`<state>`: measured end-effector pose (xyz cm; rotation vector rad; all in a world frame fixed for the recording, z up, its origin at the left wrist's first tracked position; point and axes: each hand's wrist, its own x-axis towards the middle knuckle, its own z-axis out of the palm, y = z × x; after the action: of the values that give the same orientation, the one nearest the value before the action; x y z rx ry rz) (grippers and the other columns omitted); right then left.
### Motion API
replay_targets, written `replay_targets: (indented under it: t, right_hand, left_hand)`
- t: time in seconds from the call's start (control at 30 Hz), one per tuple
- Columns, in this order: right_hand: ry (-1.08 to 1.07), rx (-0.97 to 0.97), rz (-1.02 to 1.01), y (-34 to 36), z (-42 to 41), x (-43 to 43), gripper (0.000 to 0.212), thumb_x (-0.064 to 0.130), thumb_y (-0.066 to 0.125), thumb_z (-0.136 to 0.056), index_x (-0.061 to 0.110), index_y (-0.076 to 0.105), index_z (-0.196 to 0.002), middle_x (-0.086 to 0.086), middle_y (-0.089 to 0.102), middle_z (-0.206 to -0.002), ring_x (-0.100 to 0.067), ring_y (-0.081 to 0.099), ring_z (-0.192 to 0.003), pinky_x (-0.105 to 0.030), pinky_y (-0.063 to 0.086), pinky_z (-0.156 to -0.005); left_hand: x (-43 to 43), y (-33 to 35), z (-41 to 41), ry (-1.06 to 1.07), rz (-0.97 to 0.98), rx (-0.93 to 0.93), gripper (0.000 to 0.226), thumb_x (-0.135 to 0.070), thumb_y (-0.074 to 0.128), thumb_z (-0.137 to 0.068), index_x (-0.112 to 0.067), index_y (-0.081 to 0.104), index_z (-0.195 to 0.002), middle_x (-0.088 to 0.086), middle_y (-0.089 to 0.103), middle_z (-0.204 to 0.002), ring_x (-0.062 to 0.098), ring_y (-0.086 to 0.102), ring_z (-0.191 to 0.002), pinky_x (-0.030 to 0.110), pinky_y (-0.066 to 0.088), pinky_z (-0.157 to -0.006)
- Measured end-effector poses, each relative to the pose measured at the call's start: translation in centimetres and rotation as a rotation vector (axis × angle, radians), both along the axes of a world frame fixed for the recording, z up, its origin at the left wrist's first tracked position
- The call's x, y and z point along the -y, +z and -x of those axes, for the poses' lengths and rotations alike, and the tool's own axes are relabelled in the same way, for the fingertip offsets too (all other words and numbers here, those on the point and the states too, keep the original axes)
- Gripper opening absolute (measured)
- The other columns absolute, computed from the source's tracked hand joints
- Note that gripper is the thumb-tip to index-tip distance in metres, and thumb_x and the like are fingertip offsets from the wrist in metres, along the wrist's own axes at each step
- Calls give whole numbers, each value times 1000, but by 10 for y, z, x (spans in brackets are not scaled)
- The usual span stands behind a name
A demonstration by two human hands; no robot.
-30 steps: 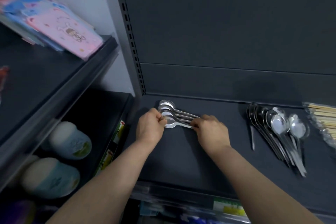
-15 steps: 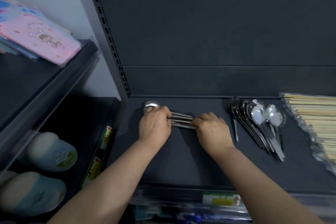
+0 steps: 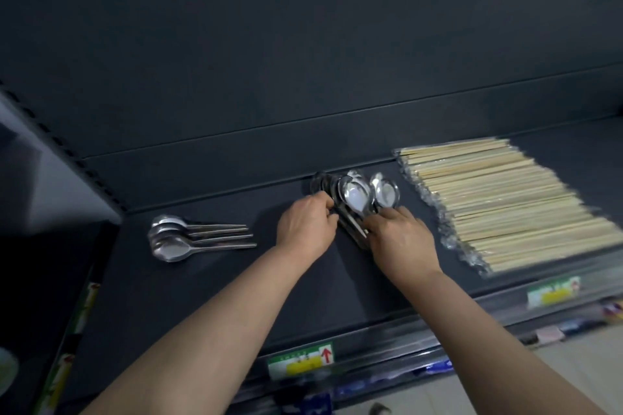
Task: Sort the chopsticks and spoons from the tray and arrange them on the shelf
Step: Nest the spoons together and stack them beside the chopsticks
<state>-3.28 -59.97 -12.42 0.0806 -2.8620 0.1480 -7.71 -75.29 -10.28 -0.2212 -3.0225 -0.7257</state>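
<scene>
Now, both hands on the spoon pile (image 3: pixel 355 195) at mid-shelf. My left hand (image 3: pixel 305 229) comes at it from the left, fingers curled in against the necks just below the bowls. My right hand (image 3: pixel 401 242) lies on the handle end, fingers bent over the handles and gripping them. Most of the handles are hidden under that hand. The two hands are close together, apart only by the width of the pile.

Spoon pile: steel, bowls overlapping and fanned toward the back panel, bowl hollows facing up on the two nearest the right. Count not readable; view is blurred.

Laid-out spoons (image 3: pixel 188 239): four, well to the left of my left hand, lying flat on the dark shelf (image 3: pixel 202 296). Bowls point left, handles point right, stacked in a neat staggered row. Neither hand touches them.

Chopsticks (image 3: pixel 505 205): pale wooden pairs in clear wrappers, a broad flat layer at the right of the shelf, near the spoon pile but not touching it.

Shelf front rail carries a green and yellow price label (image 3: pixel 300 360) below my arms and a second label (image 3: pixel 553 295) below the chopsticks.
</scene>
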Motion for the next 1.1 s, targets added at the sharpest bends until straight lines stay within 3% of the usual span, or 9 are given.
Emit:
replay_targets:
  t: [0.1,0.23,0.43,0.67,0.77,1.0,1.1]
  right_hand:
    - [10,33,27,-2,0,-18,12,24,75,-69,21,73,-80,-1,65,-77,-27,60,-78,-30,43,-57]
    - [40,144,113,-2,3,-34,25,38,59,-86,26,67,-107,3,62,-101,-21,56,-100,-30,46,-68]
    - [118,248,273,1,8,-50,35,43,63,-85,28,63,-117,5,56,-110,-17,59,-102,-30,49,-73]
    - [174,287,324,-1,14,-57,40,47,67,-82,28,63,-117,8,55,-115,-16,58,-106,-30,50,-80]
    - [183,297,337,0,17,-60,42,49,69,-79,30,63,-116,9,56,-114,-14,58,-105,-29,50,-81]
    - [158,369,404,6,27,-68,40,51,73,-76,28,64,-108,10,61,-107,-10,60,-97,-25,48,-76]
    - [133,391,436,6,28,-67,37,48,76,-74,27,63,-101,10,61,-104,-10,60,-93,-26,49,-75]
  left_hand:
    - [-26,4,17,17,-8,-22,30,-26,59,-91,-19,59,-120,3,61,-120,24,58,-112,36,48,-90]
    - [-50,0,35,65,12,11,34,-21,60,-92,-14,56,-124,8,56,-127,27,54,-116,33,44,-87]
    - [-77,-4,47,175,-5,47,32,-22,62,-90,-19,59,-121,4,67,-114,26,60,-110,33,47,-81]
    - [-85,-3,54,222,45,83,36,-32,62,-90,-21,52,-122,0,65,-112,24,63,-100,34,49,-75]
    - [-83,-4,55,229,33,134,22,-32,60,-91,-21,60,-110,1,67,-104,24,63,-94,32,48,-71]
    - [-72,2,58,245,-191,189,11,-28,57,-91,-21,55,-82,1,63,-94,21,59,-85,33,48,-73]
    - [-70,0,62,228,-239,206,10,-29,62,-88,-23,57,-83,-2,61,-88,21,62,-86,40,55,-77]
